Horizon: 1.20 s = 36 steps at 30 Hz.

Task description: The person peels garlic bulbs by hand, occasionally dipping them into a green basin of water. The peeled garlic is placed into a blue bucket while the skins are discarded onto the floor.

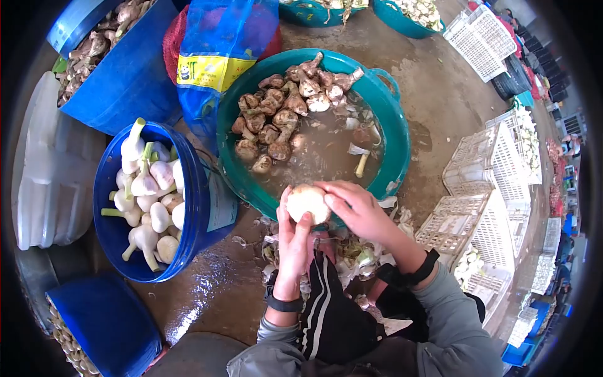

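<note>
A pale garlic bulb (308,203) is held up over the near rim of a round green tub (402,141). My left hand (293,242) is closed around its left side and underside, with the thumb on its front. My right hand (357,208) presses its fingers and thumb against the bulb's right side. Muddy, unpeeled garlic bulbs (286,119) are heaped at the far left of the tub. Brown water (314,160) with bits of skin and a cut stalk (361,164) fills the rest.
At the left stands a blue bucket (195,207) of peeled white garlic (144,182). Another blue container (132,72) holds dirty garlic. Peeled skins (358,254) litter the floor below my hands. White plastic crates (468,217) line the right, with people farther off.
</note>
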Motion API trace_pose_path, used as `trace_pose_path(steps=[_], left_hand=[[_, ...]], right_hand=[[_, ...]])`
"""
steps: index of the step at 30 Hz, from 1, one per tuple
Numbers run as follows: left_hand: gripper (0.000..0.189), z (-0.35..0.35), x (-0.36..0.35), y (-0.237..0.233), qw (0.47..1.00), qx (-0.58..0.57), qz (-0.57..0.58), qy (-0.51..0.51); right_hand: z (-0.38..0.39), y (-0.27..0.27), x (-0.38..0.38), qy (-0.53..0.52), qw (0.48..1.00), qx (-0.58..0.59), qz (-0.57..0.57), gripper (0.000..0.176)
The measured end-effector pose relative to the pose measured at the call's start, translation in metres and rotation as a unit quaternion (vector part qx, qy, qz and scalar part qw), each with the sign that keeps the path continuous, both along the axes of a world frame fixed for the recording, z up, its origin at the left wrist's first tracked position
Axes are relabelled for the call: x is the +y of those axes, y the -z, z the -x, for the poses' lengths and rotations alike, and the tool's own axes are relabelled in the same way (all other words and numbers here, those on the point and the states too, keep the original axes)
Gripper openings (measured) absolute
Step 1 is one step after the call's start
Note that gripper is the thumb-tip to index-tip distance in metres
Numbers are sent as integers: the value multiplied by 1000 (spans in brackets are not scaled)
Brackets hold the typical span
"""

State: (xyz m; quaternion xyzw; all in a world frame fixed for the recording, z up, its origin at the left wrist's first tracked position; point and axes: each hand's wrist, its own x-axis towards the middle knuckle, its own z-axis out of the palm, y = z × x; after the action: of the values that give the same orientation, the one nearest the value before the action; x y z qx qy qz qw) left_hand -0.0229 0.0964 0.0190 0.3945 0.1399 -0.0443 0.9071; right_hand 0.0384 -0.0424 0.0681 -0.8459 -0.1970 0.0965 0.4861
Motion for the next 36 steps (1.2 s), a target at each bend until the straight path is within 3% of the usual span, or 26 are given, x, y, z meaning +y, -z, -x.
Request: trace_pose_path(steps=[1,2,7,15,20,24,26,27,28,29,30,31,32,34,36], left_hand=[[54,0,-2,13,993,-36,-110,-23],[54,1,-4,23,972,-71,-218,-47],[55,0,-4,15,961,-46,-268,-58],[60,0,0,1,847,-96,-519,-67],[57,1,5,-2,857,-95,-504,-40],[57,3,10,5,906,-124,-405,-7],[54,5,18,4,975,-129,-163,84],[63,6,22,12,977,-155,-86,120],[63,8,23,8,977,-156,-86,120],[69,9,24,0,990,-108,18,95],[76,9,26,-6,989,-57,121,68],[84,6,26,-8,991,-65,103,49],[80,2,25,-6,994,-73,73,44],[83,-4,18,0,991,-26,116,68],[78,-5,8,0,983,-24,169,71]], right_hand=[[3,4,-1,1,995,-79,63,26],[2,8,-3,3,995,-79,64,26],[1,9,-6,-28,991,-90,99,26],[-9,-8,-11,-76,973,-151,157,27],[-7,-6,-12,-98,961,-206,158,21],[-3,1,-17,-95,965,-186,158,15],[-3,15,-30,1,974,-165,158,14],[-5,27,-40,86,976,-143,144,11],[-8,39,-60,135,968,-125,170,9],[-8,56,-85,160,960,-125,191,10],[-7,82,-129,83,924,-125,352,21],[1,79,-130,91,919,-179,339,26],[3,68,-131,94,910,-236,327,32],[1,4,-69,15,958,-226,175,38],[4,-11,-32,-79,957,-247,127,38]])
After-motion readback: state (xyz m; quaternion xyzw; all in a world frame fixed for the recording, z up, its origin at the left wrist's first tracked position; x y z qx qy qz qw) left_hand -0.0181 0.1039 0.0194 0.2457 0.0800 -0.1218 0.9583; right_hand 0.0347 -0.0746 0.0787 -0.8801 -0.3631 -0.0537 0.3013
